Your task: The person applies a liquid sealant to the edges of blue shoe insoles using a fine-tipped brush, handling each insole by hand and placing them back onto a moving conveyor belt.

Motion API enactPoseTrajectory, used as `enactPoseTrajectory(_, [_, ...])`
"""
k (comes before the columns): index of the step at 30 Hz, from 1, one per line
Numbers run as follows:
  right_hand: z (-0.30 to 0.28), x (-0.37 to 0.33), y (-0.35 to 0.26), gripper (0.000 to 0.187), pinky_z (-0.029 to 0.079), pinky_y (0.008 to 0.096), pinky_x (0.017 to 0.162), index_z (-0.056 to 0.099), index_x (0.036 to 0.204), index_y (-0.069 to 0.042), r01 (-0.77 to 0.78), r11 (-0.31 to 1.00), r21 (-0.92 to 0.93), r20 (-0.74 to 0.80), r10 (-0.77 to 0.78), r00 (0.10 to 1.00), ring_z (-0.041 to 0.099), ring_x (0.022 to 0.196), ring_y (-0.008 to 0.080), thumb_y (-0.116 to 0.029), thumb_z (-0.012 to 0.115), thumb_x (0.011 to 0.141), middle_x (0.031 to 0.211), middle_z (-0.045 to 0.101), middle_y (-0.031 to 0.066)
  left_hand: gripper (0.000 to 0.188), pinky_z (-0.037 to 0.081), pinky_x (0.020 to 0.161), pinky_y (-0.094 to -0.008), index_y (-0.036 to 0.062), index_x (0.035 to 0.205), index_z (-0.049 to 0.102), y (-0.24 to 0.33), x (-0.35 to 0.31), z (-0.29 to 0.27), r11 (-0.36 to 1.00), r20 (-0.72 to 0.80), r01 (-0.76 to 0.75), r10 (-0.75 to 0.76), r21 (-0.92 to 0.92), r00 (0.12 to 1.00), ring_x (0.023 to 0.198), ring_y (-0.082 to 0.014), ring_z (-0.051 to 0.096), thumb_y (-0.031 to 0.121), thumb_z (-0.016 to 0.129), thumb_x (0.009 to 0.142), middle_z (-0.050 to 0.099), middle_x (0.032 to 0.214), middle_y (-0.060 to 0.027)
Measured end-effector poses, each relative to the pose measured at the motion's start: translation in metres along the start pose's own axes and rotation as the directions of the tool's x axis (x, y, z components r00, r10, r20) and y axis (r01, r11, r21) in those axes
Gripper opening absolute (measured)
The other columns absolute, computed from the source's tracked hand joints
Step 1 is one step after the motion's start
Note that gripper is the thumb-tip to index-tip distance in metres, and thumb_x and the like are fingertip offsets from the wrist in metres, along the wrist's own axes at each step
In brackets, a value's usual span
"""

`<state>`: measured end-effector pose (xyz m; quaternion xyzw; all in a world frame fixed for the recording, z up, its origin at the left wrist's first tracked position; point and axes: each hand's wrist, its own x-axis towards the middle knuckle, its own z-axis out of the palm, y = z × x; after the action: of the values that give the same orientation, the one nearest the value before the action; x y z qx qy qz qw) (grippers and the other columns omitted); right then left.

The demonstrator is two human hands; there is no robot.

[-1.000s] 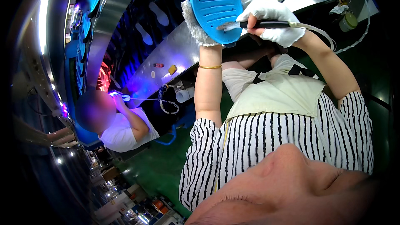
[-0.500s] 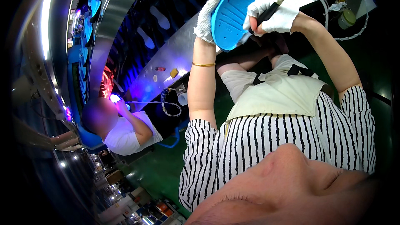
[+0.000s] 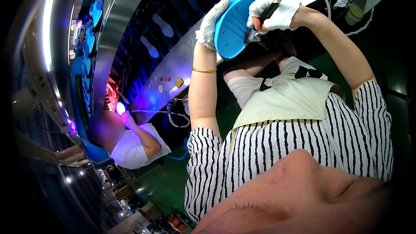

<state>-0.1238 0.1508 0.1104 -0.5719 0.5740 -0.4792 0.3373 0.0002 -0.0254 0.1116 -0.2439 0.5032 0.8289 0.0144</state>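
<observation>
A bright blue shoe sole with grooves and small holes is held up at the top of the head view, tilted. My left hand, in a white knit glove, grips its left edge. My right hand, in a white glove with bare fingertips, closes round the dark handle of a brush. A pale hose runs from the handle's upper end. The bristles are at the sole's lower right edge; exact contact is hard to tell.
A metal bench runs along the left, bearing a yellow block and a small red item. A co-worker in a white shirt sits there beside a bright light. Blue soles line a conveyor. A greenish jar stands at right.
Both hands and the blue sole have shifted a little left. The brush has turned in my right hand, and its bristles show more clearly by the sole's edge.
</observation>
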Motion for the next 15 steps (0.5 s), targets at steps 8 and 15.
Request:
enactPoseTrajectory(8, [-0.019,-0.017,-0.018,0.012,0.051,0.0242,0.071,0.060,0.080,-0.001,-0.068,0.984,0.167,-0.124,0.090,0.988,0.060,0.073,0.0125,0.002,0.066,0.070,0.080,0.061,0.0055,0.053,0.051,0.080,-0.0420,-0.0048,0.112,0.055,-0.003,-0.009,-0.006,0.969,0.075,-0.107,0.126,-0.222,0.989,0.090,-0.0304,0.062,0.042,0.050,0.088,0.060,0.105,-0.0213])
enactPoseTrajectory(15, [0.045,-0.018,-0.013,0.012,0.046,0.0258,0.063,0.061,0.076,-0.002,0.207,0.978,-0.011,-0.314,-0.200,0.928,0.058,0.067,0.0145,-0.006,0.071,0.070,0.071,0.061,0.0065,0.063,0.046,0.088,-0.0425,0.0019,0.125,0.046,-0.039,0.004,0.002,0.756,0.033,-0.333,0.423,-0.564,0.906,0.098,-0.0316,0.057,0.052,0.041,0.088,0.055,0.117,-0.0175])
